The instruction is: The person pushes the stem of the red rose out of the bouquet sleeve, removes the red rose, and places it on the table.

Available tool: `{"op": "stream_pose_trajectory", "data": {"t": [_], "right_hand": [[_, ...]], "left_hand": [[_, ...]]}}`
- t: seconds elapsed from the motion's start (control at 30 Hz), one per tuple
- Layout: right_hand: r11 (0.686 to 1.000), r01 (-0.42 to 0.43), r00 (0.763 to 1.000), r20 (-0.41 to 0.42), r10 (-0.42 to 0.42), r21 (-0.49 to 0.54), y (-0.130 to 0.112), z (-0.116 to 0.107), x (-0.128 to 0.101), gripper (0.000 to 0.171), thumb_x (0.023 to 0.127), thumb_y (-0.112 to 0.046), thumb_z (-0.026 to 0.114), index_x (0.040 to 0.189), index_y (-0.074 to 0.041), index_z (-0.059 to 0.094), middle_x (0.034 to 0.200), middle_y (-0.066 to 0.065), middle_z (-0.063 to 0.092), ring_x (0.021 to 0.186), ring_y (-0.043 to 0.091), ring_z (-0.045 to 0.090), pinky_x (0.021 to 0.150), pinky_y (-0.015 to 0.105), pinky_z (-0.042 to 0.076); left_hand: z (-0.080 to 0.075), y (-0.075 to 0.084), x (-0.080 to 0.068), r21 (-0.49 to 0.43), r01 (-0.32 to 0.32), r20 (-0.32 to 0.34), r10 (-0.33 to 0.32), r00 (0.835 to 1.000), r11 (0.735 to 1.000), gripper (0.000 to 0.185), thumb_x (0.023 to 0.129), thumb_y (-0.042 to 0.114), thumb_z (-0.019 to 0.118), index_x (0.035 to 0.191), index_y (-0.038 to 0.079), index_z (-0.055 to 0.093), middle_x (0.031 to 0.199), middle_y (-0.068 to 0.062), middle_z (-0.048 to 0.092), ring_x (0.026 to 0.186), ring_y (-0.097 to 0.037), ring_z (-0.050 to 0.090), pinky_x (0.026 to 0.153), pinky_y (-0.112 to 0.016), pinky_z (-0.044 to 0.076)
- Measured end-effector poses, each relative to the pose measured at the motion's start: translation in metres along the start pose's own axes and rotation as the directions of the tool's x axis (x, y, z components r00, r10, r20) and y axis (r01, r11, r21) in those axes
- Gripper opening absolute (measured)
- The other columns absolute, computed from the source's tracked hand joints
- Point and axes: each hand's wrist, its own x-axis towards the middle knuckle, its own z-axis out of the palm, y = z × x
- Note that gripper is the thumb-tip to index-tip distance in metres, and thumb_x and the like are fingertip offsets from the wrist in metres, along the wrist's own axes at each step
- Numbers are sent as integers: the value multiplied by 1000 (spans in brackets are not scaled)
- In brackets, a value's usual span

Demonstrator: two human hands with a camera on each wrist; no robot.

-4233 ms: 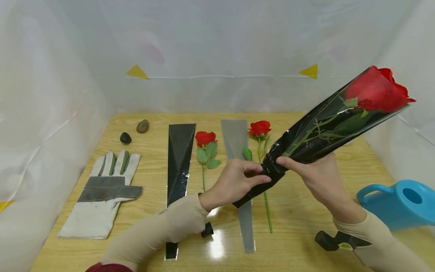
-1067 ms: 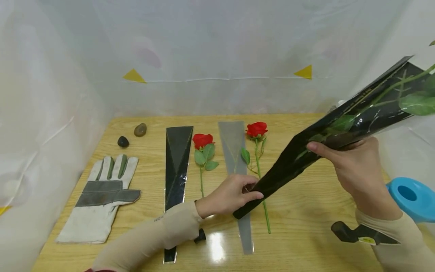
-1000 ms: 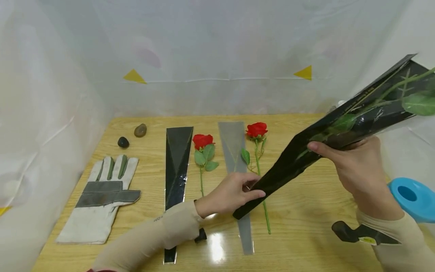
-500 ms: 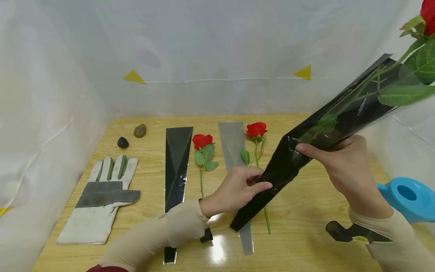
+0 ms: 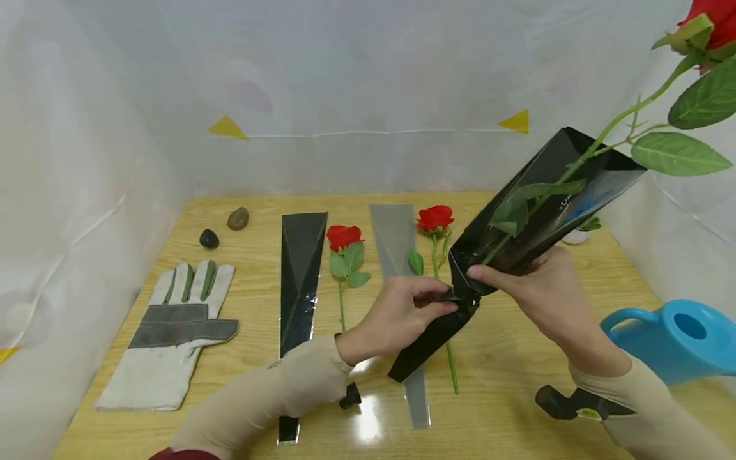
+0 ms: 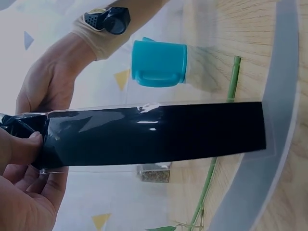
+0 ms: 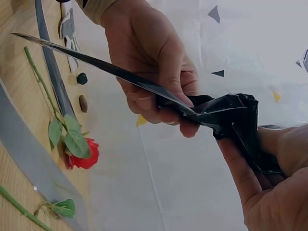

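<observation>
A black, partly clear flower sleeve (image 5: 428,348) slants up to the right over the table, bunched and bent between my hands. My left hand (image 5: 397,316) pinches it just below the bend; its flat, narrow end hangs free in the left wrist view. Just above the bend my right hand (image 5: 546,300) grips it, thumb in front, the other fingers behind. A long-stemmed red rose (image 5: 684,153) stands in its wide mouth, with the bloom and large leaves outside, partly cut off at the frame's edge. The stem's lower end is hidden in the dark film.
On the table lie a black sleeve (image 5: 301,268), a rose (image 5: 345,238), a grey sleeve (image 5: 393,233) and another rose (image 5: 435,218). A work glove (image 5: 172,338) and two stones (image 5: 237,218) are at left. A blue watering can (image 5: 661,342) and a small potted plant (image 5: 577,236) stand right.
The rose, earlier with its bloom inside the sleeve, now sticks far out of the mouth. Both hands have come closer together, the right moving left and down, and the sleeve has bunched between them.
</observation>
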Motion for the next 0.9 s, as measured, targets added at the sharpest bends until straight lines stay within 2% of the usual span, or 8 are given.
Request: {"op": "stream_pose_trajectory", "data": {"t": [0.33, 0.5, 0.67, 0.7, 0.73, 0.8, 0.9], "right_hand": [[999, 26, 1000, 10, -27, 34, 2, 9, 0, 26, 84, -17, 81, 105, -2, 73, 89, 5, 74, 83, 17, 71, 67, 27, 55], [999, 23, 1000, 17, -24, 24, 4, 10, -1, 24, 84, -16, 82, 101, -2, 74, 86, 5, 74, 80, 17, 70, 65, 27, 54], [998, 41, 999, 20, -42, 37, 2, 5, 1, 23, 84, -12, 81, 103, -1, 71, 86, 6, 73, 80, 18, 68, 65, 27, 52], [997, 44, 999, 14, -45, 66, 2, 3, 3, 24, 84, -9, 80, 104, 0, 70, 88, 6, 73, 81, 18, 68, 66, 28, 53], [994, 50, 999, 3, -51, 96, 1, 1, 3, 25, 85, -8, 80, 106, 0, 69, 90, 6, 72, 83, 18, 68, 69, 30, 53], [991, 39, 999, -25, -36, 127, -1, -7, 5, 27, 85, -5, 78, 109, -1, 67, 93, 4, 72, 88, 18, 67, 74, 30, 53], [994, 2, 998, -60, 4, 111, -6, -18, 5, 30, 86, -6, 78, 114, -3, 66, 97, 1, 71, 94, 17, 65, 82, 30, 51]], "left_hand": [[-1, 2, 4, 21, -20, -19, 20, 1000, 1000, 9, 88, 0, 74, 96, 4, 77, 89, 2, 73, 72, 2, 64, 62, -22, 53], [1, 0, 3, -4, -13, -18, 13, 1000, 1000, 9, 88, -2, 73, 95, 3, 76, 91, -1, 73, 77, 2, 66, 66, -23, 54], [1, -3, 0, -29, 16, 36, -15, 999, 999, 10, 89, 2, 73, 98, 2, 76, 94, -4, 74, 83, 2, 66, 72, -23, 54], [1, -4, -1, -20, 29, 52, -28, 998, 999, 9, 89, 4, 74, 97, 3, 76, 92, -3, 73, 81, 3, 65, 71, -21, 54], [0, -5, -3, -1, 36, 68, -36, 997, 999, 2, 90, 6, 74, 89, 5, 75, 82, 1, 71, 73, 5, 62, 66, -18, 52], [-1, -9, -8, 24, 61, 103, -63, 993, 998, 10, 90, 12, 74, 81, 8, 72, 71, 7, 64, 61, 5, 52, 59, -16, 44], [-5, -13, -12, 44, 90, 161, -96, 982, 995, 14, 91, 18, 73, 79, 12, 69, 67, 13, 59, 56, -1, 44, 55, -19, 36]]}}
